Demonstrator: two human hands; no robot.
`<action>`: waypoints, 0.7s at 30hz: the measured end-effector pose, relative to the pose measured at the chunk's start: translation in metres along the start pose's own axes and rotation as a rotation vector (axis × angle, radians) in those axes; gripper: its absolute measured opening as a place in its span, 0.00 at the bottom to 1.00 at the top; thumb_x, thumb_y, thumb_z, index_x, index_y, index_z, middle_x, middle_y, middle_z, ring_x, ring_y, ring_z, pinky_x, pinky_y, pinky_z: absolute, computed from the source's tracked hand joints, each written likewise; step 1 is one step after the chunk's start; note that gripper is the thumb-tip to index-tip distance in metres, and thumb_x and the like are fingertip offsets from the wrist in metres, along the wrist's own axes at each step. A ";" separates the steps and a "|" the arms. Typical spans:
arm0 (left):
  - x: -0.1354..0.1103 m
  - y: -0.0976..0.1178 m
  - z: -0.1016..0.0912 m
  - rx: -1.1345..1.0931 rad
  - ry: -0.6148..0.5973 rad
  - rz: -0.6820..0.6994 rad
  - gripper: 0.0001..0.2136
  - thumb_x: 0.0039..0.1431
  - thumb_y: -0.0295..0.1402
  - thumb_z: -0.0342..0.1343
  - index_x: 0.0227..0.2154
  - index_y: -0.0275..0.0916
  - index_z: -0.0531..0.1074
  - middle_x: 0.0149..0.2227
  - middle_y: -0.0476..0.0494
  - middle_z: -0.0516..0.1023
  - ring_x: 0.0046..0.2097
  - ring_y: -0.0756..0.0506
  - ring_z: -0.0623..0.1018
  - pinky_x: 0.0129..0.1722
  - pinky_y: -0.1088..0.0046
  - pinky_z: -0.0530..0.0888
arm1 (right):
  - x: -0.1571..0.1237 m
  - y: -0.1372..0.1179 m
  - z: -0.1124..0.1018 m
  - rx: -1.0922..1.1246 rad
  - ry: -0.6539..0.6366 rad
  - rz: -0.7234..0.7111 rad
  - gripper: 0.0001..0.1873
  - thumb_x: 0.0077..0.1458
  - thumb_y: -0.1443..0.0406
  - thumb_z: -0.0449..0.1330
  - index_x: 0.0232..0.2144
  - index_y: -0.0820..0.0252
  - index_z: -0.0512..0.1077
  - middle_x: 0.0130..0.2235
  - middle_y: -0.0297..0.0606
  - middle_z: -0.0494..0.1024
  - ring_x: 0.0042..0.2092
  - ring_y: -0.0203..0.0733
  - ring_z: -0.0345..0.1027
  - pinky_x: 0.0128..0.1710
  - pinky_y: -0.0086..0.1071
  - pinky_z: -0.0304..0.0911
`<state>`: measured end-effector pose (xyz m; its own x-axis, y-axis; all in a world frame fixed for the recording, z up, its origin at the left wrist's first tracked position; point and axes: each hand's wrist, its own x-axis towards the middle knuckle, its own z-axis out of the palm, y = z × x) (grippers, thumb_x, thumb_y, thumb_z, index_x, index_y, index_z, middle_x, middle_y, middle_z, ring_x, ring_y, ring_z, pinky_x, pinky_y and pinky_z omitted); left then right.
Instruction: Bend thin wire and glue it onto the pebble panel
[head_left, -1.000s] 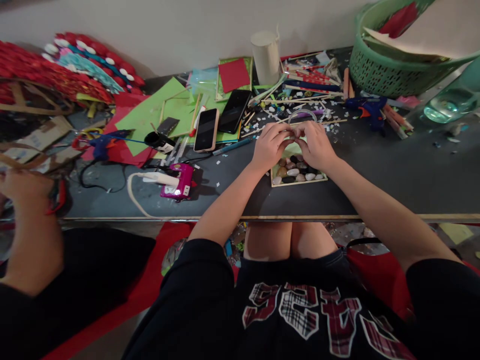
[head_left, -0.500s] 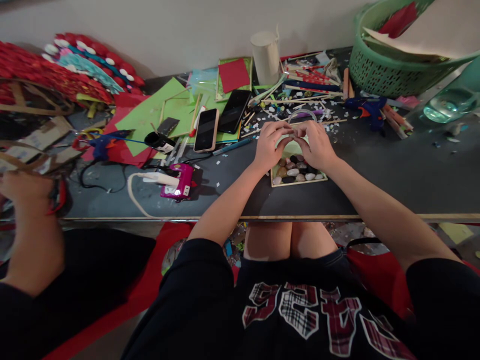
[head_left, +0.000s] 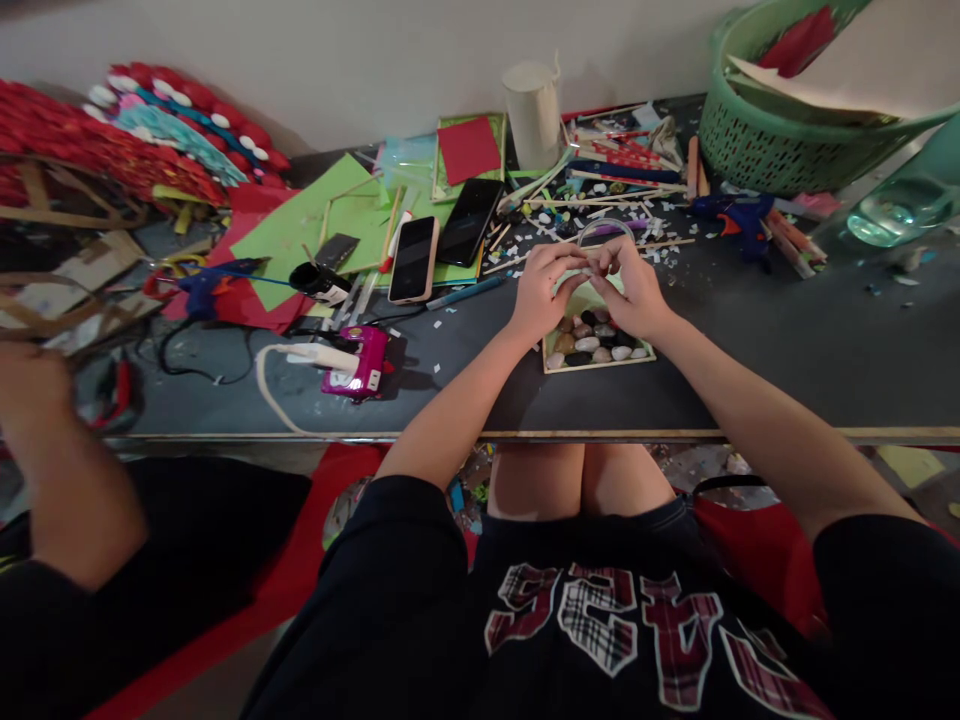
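Note:
Both hands meet over the far half of a small, shallow wood-edged tray (head_left: 600, 368). Several smooth pebbles (head_left: 587, 344), black, white and brown, lie in its near part. My left hand (head_left: 541, 288) is curled, its thumb and fingertips pressed together at the middle. Against it, my right hand (head_left: 636, 290) is pinched with its index finger bent. Whatever the fingertips hold is too small or hidden to name. A clear ring-shaped rim (head_left: 604, 224) shows just behind the hands, among white paper scraps.
Left of my arms are a purple power adapter (head_left: 365, 362), a phone (head_left: 412, 260) and green paper (head_left: 289, 235). A blue glue gun (head_left: 739, 222), a green basket (head_left: 765, 135) and a water container (head_left: 889, 215) stand right. A co-worker's hand (head_left: 34, 385) is far left.
My hands stay over the tray; the right fingers have shifted slightly, with the index finger more bent. The co-worker's hand has moved left, away from the red-handled tool.

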<state>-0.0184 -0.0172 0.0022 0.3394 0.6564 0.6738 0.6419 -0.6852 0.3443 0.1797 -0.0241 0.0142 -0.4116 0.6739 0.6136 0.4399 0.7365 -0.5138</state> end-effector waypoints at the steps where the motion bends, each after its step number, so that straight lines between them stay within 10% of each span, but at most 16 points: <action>1: 0.000 0.000 0.000 0.002 0.005 0.009 0.22 0.74 0.51 0.44 0.46 0.43 0.79 0.49 0.38 0.83 0.53 0.42 0.81 0.56 0.56 0.79 | 0.000 0.001 0.001 0.011 0.006 0.015 0.07 0.68 0.58 0.52 0.45 0.51 0.60 0.42 0.39 0.74 0.41 0.45 0.71 0.45 0.47 0.73; 21: 0.001 -0.004 -0.003 -0.046 -0.017 0.009 0.19 0.75 0.47 0.46 0.47 0.43 0.78 0.51 0.39 0.82 0.55 0.41 0.80 0.60 0.53 0.75 | 0.000 0.017 0.008 0.305 0.140 0.245 0.31 0.61 0.38 0.62 0.53 0.51 0.64 0.44 0.40 0.79 0.41 0.45 0.76 0.41 0.44 0.77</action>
<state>-0.0226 -0.0148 0.0028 0.3571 0.6549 0.6660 0.6067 -0.7048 0.3677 0.1809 -0.0117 0.0006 -0.2027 0.8326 0.5154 0.2458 0.5527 -0.7963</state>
